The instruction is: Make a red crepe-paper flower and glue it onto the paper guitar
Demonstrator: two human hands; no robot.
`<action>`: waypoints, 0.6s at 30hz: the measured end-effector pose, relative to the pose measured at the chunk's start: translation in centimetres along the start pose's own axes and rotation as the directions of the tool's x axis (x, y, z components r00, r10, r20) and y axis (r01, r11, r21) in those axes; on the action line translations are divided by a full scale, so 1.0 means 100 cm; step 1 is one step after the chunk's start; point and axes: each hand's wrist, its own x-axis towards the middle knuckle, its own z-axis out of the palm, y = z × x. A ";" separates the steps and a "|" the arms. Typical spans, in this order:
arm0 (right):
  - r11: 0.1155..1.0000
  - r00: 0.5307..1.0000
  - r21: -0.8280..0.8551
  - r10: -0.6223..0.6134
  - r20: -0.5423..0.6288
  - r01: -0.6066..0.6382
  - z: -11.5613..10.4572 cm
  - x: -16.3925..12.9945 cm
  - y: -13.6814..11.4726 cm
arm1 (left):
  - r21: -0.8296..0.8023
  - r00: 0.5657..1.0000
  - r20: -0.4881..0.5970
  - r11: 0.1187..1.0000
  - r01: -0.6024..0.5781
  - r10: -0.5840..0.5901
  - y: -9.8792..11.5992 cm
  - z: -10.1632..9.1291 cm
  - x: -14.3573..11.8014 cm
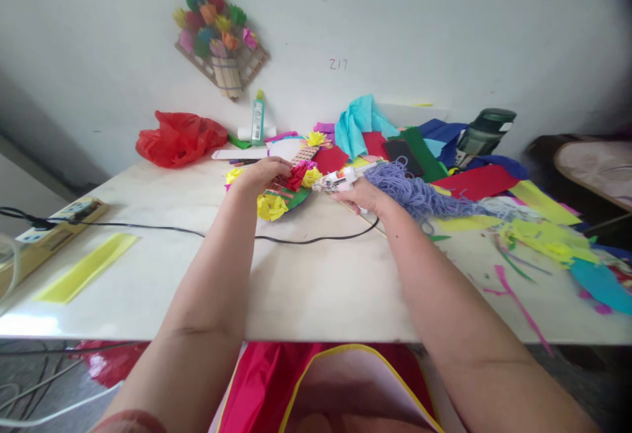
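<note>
My right hand [363, 196] is wrapped round a white hot glue gun [344, 178], whose front end points left at a cluster of crepe paper flowers. My left hand [264, 173] reaches over that cluster from the left, its fingers closed on a red paper flower [297, 175]. Yellow paper flowers [272, 207] sit around it on a round green base [297, 197]. The left fingertips are partly hidden among the petals. A tangled heap of purple-blue yarn [412, 189] lies just right of my right hand.
A black cord [316, 241] crosses the table from the power strip [74, 219] at left. Behind stand a glue bottle [257, 117] and a red plastic bag [180, 138]. Coloured paper, a dark phone [403, 158] and a dark green bottle [486, 135] are at right.
</note>
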 end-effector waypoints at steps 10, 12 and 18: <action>0.997 0.998 0.074 -0.015 0.057 0.011 -0.010 -0.004 0.004 | 0.026 1.000 -0.019 1.000 -0.010 0.011 0.002 0.001 0.000; 0.995 0.999 0.098 -0.011 0.034 0.007 -0.010 -0.006 0.000 | 0.023 1.000 -0.015 1.000 -0.010 0.010 0.003 0.002 -0.001; 0.981 0.999 0.193 0.013 -0.034 -0.006 -0.013 -0.010 -0.005 | 0.063 1.000 -0.026 0.998 -0.008 0.010 0.003 0.002 0.000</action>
